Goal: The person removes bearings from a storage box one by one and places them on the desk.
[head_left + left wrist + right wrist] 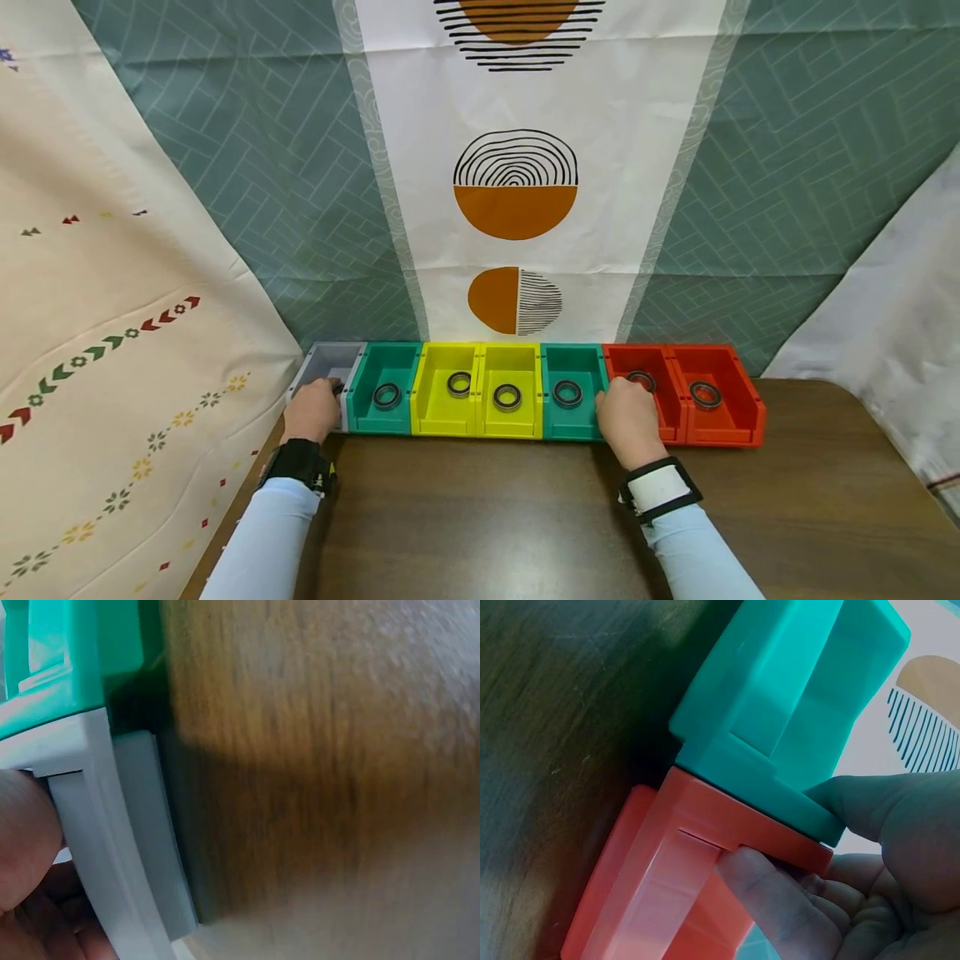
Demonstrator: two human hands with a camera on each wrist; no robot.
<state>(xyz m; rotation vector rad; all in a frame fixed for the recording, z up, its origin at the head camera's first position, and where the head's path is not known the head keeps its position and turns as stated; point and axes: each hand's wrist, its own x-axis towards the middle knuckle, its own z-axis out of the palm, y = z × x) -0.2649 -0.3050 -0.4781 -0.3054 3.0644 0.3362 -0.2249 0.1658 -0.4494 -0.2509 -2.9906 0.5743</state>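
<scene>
Across the far part of the wood-grained table (480, 508), plastic storage bins are standing side by side: a grey bin (333, 357) at the left end, then a left green bin (390, 367), two yellow bins (444, 427), a right green bin (570, 428), a left red bin (633, 355) and a right red bin (723, 432). Black-sealed ball bearings (567, 406) are lying in the bins from left green to right red, and a dark piece, perhaps another bearing, is showing beside the fingertips at the grey bin.

The right hand (628, 421) is pinching the neighbouring side walls (742, 802) of the right green and left red bins, thumb on the green side, forefinger on the red. The left hand (311, 412) is reaching into the grey bin; whether it is gripping anything, I cannot tell.

The bins are looking light, stiff and smooth, so doubled walls are offering a firm pinch. The bearings are looking like hard steel, dense for their size and slick; the outer rim, or a fingertip through the bore, is seeming the surest hold.
</scene>
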